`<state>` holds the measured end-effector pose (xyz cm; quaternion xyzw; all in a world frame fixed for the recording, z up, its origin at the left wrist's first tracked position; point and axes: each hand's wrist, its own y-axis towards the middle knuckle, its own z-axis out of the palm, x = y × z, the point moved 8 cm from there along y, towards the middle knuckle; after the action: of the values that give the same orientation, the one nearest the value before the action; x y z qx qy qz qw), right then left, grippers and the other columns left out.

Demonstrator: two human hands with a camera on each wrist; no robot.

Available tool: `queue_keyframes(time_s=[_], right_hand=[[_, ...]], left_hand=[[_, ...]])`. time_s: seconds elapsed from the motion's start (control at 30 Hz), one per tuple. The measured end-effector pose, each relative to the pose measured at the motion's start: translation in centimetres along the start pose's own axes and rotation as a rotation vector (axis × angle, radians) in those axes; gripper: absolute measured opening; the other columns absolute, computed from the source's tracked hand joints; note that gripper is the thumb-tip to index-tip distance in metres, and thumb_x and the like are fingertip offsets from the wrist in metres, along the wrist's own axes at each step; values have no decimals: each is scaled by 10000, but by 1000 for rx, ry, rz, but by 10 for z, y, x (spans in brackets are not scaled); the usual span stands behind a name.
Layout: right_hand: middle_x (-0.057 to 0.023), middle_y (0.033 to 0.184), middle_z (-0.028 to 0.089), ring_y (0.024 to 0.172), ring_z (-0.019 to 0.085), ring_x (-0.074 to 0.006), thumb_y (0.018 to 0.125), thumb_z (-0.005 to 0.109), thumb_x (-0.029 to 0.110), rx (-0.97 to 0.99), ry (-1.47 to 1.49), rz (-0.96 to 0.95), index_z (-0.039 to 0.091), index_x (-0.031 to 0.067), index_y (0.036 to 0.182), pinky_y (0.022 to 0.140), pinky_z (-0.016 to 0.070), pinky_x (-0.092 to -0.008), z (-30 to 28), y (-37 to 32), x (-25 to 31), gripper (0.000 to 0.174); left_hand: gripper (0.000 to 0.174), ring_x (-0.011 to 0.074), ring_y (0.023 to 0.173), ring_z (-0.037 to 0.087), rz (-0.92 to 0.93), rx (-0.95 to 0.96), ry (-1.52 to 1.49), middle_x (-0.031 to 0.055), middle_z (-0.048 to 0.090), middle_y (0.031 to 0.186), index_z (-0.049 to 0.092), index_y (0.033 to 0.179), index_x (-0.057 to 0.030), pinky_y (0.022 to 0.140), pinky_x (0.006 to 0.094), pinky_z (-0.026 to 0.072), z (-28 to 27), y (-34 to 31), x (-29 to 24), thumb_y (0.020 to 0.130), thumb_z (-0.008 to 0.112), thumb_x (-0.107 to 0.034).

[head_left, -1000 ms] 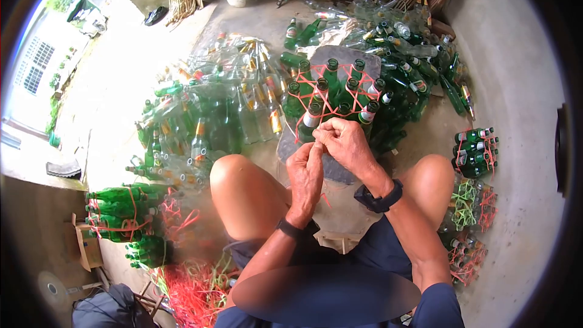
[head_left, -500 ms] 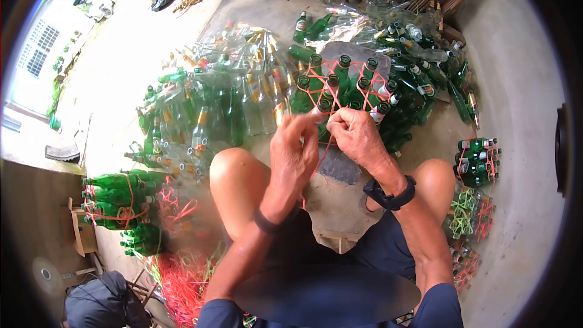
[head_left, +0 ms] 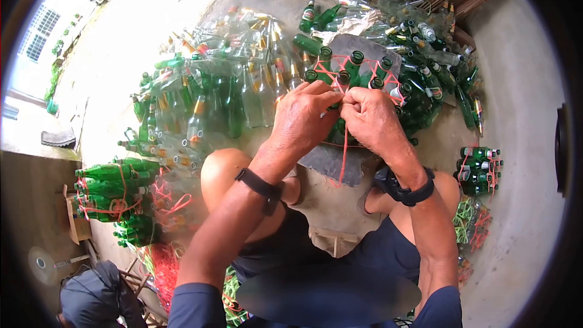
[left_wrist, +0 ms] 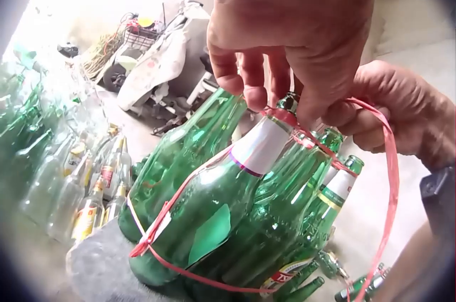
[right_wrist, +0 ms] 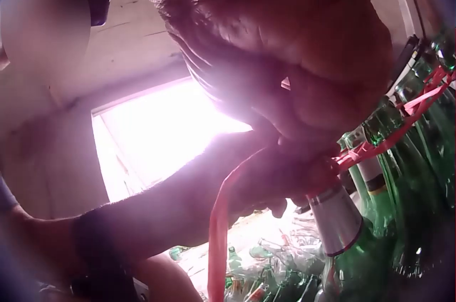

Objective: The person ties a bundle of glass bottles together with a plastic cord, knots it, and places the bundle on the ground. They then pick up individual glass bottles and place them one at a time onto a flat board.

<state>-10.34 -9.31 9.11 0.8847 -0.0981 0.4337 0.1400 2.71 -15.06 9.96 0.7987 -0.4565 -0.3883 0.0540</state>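
Note:
In front of the person, green glass bottles stand upright in a bundle, red plastic strap laced between their necks and a loop around their lower bodies. The left hand bends over the near bottle's neck and pinches the strap there. Right beside it, the right hand grips the strap with curled fingers and thumb. From the right hand, a loose length arcs downward in the left wrist view. The near bottle has a white neck label. Both hands cover part of the lacing in the head view.
The bundle stands on a dark grey slab. Clear bottles crowd the left, and a heap of mixed bottles lies at back right. Tied bundles lie at far left; another bundle is by the right wall. Red strapping lies lower left.
The hands have moved forward over the near bottle's neck. The left hand drew back from the right, then came against it again. The loose strap now hangs below the hands.

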Motion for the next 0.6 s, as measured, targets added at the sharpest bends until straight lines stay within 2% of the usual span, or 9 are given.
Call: queue_keyframes(time_s=[0.13,0.2,0.23,0.3,0.6], right_hand=[[-220,696,655,611,655,-360,865,663,44,-8,-57,-29,657,-33,813,619,520,-436,-11,0,1,93],[-176,669,653,593,644,-232,885,678,44,59,28,79,674,-34,832,614,520,-398,-13,0,-7,94],[-148,657,645,613,612,-135,899,689,65,76,72,77,678,-39,835,615,517,-367,-13,1,-11,122],[-146,656,643,618,607,-125,900,684,64,104,65,81,682,-41,837,614,516,-360,-13,5,-12,122],[-133,642,621,649,581,-86,912,671,74,167,48,89,708,-54,852,613,512,-336,-12,15,-8,146]], left_hand=[[180,340,912,697,25,-34,-27,101,695,954,771,1009,-100,815,446,560,0,1,0,830,787,-90],[133,334,900,697,52,-4,2,91,696,942,767,972,-100,776,455,548,2,3,-4,840,784,-94],[133,334,900,697,50,-1,-1,91,696,942,767,972,-100,776,455,548,3,4,-5,840,784,-94],[103,332,890,697,100,-30,23,86,691,934,759,951,-94,746,460,541,1,5,-10,849,772,-87],[73,343,878,699,53,-7,35,98,685,928,750,919,-82,760,460,547,0,6,-9,846,756,-76]])
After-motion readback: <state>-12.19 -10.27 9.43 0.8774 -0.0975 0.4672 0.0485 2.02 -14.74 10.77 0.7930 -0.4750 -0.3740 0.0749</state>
